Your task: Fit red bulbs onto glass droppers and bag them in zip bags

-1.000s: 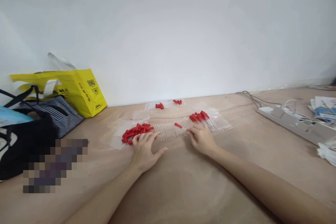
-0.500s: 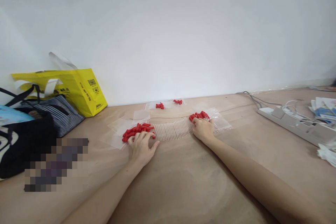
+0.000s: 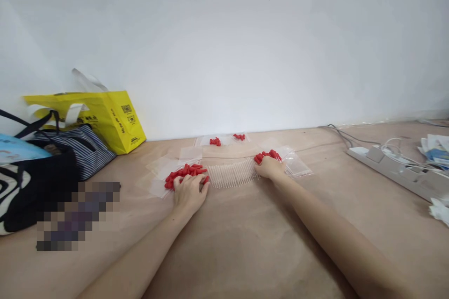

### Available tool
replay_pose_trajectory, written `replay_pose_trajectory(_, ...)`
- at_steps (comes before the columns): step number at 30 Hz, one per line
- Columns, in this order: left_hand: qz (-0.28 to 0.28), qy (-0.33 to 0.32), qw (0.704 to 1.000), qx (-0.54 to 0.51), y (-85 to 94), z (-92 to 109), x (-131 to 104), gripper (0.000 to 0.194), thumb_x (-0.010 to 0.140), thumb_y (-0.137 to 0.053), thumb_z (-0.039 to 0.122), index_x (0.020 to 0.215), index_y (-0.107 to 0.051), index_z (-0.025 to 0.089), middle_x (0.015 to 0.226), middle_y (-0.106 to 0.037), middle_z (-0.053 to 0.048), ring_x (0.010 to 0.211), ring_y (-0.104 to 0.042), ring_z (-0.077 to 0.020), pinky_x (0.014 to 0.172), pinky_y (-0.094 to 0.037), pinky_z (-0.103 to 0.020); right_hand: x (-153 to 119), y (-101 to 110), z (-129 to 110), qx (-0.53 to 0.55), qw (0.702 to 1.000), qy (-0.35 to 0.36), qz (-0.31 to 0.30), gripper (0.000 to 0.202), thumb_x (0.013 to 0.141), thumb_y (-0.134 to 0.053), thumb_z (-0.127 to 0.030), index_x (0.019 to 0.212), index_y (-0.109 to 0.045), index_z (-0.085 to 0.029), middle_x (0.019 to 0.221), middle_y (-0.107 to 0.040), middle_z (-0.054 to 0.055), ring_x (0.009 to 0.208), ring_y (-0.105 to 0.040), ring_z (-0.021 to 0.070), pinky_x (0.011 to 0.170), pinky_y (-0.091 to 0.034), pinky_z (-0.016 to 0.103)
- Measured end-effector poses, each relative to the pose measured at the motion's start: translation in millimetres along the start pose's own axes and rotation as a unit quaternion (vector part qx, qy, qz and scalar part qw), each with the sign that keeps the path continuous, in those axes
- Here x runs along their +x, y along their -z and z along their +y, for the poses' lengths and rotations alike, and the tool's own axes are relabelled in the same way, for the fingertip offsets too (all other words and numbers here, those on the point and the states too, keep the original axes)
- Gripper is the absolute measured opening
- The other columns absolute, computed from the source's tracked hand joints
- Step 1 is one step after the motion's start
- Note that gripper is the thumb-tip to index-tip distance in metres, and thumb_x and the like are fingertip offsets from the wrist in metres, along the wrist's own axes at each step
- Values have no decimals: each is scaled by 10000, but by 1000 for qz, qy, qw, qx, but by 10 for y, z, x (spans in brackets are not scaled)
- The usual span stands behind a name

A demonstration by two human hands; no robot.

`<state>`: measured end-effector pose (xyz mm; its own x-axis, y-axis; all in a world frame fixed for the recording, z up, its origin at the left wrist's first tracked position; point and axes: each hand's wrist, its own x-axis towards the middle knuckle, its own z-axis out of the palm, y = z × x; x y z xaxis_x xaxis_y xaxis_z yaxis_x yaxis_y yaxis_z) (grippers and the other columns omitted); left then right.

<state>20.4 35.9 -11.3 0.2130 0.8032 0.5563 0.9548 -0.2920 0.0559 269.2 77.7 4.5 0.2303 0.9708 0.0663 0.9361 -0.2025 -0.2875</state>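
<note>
A row of thin clear sticks (image 3: 231, 175) lies side by side on the brown table covering. Left of the row, a heap of small red pieces (image 3: 185, 171) rests on clear plastic bags (image 3: 159, 170). My left hand (image 3: 189, 191) is at the heap's near edge, thumb and fingers closed around a red piece (image 3: 206, 179). At the right end of the row is a second red heap (image 3: 268, 154), also on clear bags (image 3: 296, 163). My right hand (image 3: 271, 168) touches the near side of that heap, its fingers bent down and their tips hidden.
Two small red clusters (image 3: 215, 141) (image 3: 239, 137) lie on plastic near the wall. A yellow bag (image 3: 121, 121), a striped pouch (image 3: 89, 145) and a black bag (image 3: 45, 196) stand left. A white power strip (image 3: 396, 173) with cables and some papers (image 3: 435, 149) are right.
My left thumb has closed in toward the fingers at a red piece. My right hand has tilted, so its fingers show less. The whole view has shifted slightly.
</note>
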Motion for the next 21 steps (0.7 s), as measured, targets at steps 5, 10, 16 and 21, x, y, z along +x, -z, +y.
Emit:
replay_pose_trajectory(5, 48, -1, 999, -13, 53, 21, -20, 222, 785, -447, 217, 983, -543, 186, 889, -660, -67, 808, -564, -234, 778, -280, -410, 25, -17, -38, 6, 1000, 2, 1, 157, 692, -506, -284, 704, -637, -199, 849, -626, 90, 943, -525, 277, 805, -302, 421)
replay_pose_trajectory(10, 8, -162, 981, -111, 117, 74, -92, 270, 832, -361, 170, 997, -573, 200, 913, -625, -65, 855, -535, -203, 777, -331, -356, -9, 13, -70, 10, 999, 30, 7, 212, 746, -447, -277, 703, -629, -177, 812, -631, 89, 894, -551, 243, 794, -320, 390)
replay_pose_trajectory(16, -85, -226, 955, -173, 128, 104, -143, 252, 847, -396, 174, 973, -606, 230, 883, -625, -33, 803, -546, -166, 759, -354, -341, -330, 44, 34, 59, 976, 211, -5, 149, 731, -491, -238, 704, -620, -169, 796, -628, 56, 790, -554, 160, 690, -366, 243)
replay_pose_trajectory(21, -106, -203, 947, -226, 147, 130, -131, 191, 821, -468, 239, 914, -634, 229, 825, -621, -27, 771, -558, -157, 701, -414, -297, -601, -16, 187, 120, 915, 384, -26, 104, 726, -537, -219, 648, -586, -171, 685, -587, 24, 678, -515, 133, 611, -359, 225)
